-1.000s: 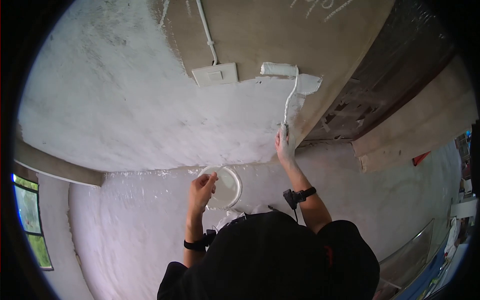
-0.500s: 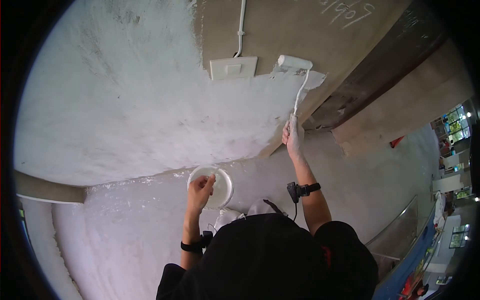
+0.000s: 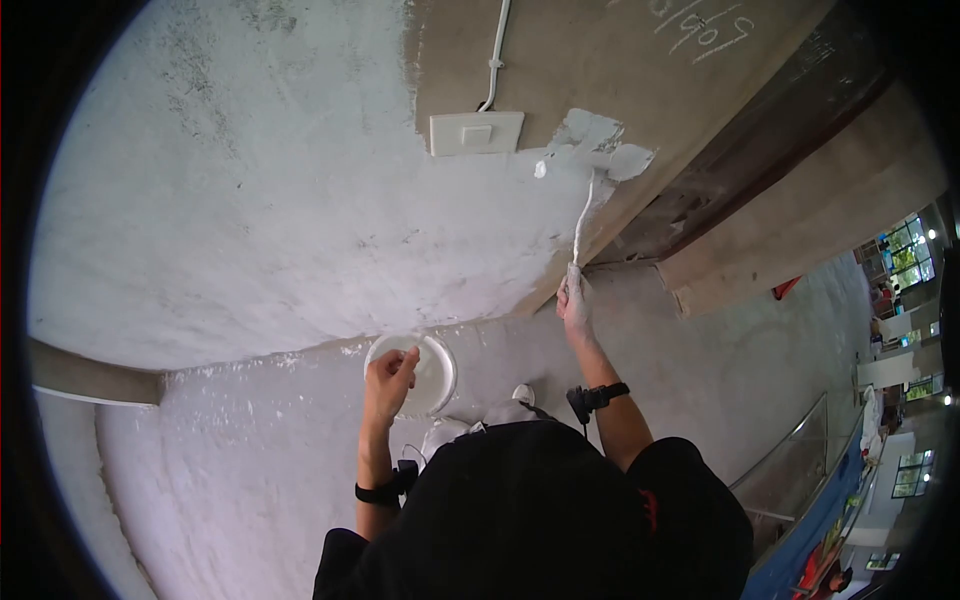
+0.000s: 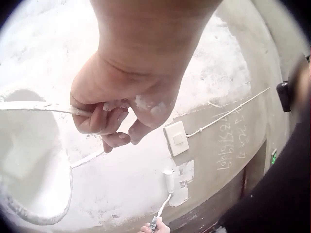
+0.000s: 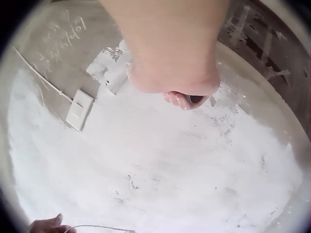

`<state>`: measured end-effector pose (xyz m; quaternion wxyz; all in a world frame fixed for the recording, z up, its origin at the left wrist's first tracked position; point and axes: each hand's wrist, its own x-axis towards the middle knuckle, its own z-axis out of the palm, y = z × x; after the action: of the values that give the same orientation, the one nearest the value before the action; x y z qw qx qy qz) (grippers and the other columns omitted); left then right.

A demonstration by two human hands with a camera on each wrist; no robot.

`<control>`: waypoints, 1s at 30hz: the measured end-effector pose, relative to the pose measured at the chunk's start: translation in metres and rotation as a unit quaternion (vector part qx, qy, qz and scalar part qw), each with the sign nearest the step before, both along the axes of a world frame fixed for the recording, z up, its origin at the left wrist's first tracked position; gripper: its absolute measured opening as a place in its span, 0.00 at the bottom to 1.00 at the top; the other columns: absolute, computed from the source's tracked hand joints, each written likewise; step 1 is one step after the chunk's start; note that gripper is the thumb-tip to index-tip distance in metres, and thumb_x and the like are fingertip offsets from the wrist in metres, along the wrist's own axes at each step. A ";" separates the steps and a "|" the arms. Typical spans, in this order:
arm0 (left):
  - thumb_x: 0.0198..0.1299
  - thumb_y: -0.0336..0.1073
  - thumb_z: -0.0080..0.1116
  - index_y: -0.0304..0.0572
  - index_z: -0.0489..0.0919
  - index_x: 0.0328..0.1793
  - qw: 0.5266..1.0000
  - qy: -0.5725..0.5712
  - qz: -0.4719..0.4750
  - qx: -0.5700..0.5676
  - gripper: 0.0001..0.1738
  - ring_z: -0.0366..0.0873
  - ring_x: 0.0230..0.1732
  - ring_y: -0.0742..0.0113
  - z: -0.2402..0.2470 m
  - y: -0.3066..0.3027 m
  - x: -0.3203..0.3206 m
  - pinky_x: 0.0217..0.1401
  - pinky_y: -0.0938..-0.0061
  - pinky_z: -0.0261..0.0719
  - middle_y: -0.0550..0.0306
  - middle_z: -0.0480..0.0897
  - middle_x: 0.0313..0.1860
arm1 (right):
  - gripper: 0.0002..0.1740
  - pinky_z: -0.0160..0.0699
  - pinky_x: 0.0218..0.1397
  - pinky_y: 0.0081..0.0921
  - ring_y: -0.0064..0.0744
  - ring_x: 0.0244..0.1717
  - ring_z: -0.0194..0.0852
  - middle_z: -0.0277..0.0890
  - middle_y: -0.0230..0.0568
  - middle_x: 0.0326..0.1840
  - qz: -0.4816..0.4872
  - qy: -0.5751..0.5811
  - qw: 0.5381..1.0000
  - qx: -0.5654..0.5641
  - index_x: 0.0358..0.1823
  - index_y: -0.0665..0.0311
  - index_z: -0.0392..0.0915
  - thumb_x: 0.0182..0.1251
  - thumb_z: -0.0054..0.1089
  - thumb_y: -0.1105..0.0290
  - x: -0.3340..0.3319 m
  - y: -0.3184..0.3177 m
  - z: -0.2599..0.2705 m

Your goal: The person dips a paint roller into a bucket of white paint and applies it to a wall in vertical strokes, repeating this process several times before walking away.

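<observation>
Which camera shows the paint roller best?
Left wrist view: the paint roller shows both cover and bent frame. In the head view, the frame shows but the white cover blends into the painted wall; in the right wrist view, the arm hides most, leaving the handle's end visible.

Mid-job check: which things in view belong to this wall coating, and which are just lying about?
In the job:
roller, held in the right hand
bucket, its handle in the left hand
partly coated wall

Apparently just lying about:
red object, too small to identify
framed panel at far right
</observation>
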<state>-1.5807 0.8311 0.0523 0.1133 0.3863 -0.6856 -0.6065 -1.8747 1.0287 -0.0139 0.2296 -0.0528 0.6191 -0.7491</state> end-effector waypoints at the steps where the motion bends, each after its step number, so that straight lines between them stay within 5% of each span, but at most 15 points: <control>1: 0.64 0.48 0.59 0.35 0.83 0.34 1.000 -0.001 0.002 0.000 0.20 0.65 0.19 0.81 0.000 0.003 0.000 0.21 0.81 0.58 0.65 0.73 0.16 | 0.24 0.42 0.14 0.14 0.11 0.12 0.44 0.51 0.19 0.15 -0.005 0.000 1.000 -0.021 0.25 0.50 0.59 0.75 0.44 0.44 -0.003 0.001 0.007; 10: 0.64 0.47 0.59 0.31 0.81 0.33 0.999 -0.010 0.030 -0.008 0.22 0.68 0.20 0.78 0.018 0.026 -0.019 0.25 0.79 0.64 0.62 0.73 0.16 | 0.23 0.43 0.11 0.17 0.14 0.10 0.46 0.52 0.21 0.14 -0.010 0.097 0.993 -0.071 0.27 0.52 0.63 0.74 0.45 0.43 -0.044 0.016 0.085; 17: 0.64 0.49 0.59 0.29 0.81 0.35 0.998 -0.040 0.040 -0.009 0.23 0.69 0.22 0.78 0.022 0.039 -0.036 0.26 0.79 0.64 0.61 0.74 0.18 | 0.24 0.41 0.11 0.16 0.14 0.09 0.46 0.53 0.20 0.12 -0.011 -0.041 0.999 -0.035 0.25 0.51 0.63 0.74 0.44 0.43 -0.082 0.072 0.005; 25: 0.64 0.49 0.58 0.28 0.81 0.36 0.998 -0.050 0.029 -0.025 0.24 0.69 0.21 0.77 0.035 0.051 -0.060 0.26 0.79 0.65 0.61 0.74 0.17 | 0.22 0.42 0.13 0.15 0.11 0.11 0.45 0.52 0.19 0.13 -0.043 0.110 0.991 0.059 0.26 0.51 0.62 0.76 0.44 0.48 -0.085 0.091 -0.048; 30: 0.65 0.49 0.58 0.29 0.81 0.35 0.998 -0.044 0.022 -0.031 0.24 0.68 0.21 0.78 0.040 0.055 -0.069 0.25 0.79 0.64 0.61 0.73 0.16 | 0.20 0.44 0.13 0.14 0.09 0.12 0.47 0.53 0.18 0.14 -0.067 0.107 0.992 -0.028 0.28 0.52 0.65 0.76 0.46 0.49 -0.087 0.074 -0.018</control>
<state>-1.6498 0.8858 0.0926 0.1084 0.4237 -0.6997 -0.5649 -1.9622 1.1029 -0.0319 0.1099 -0.0978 0.6209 -0.7700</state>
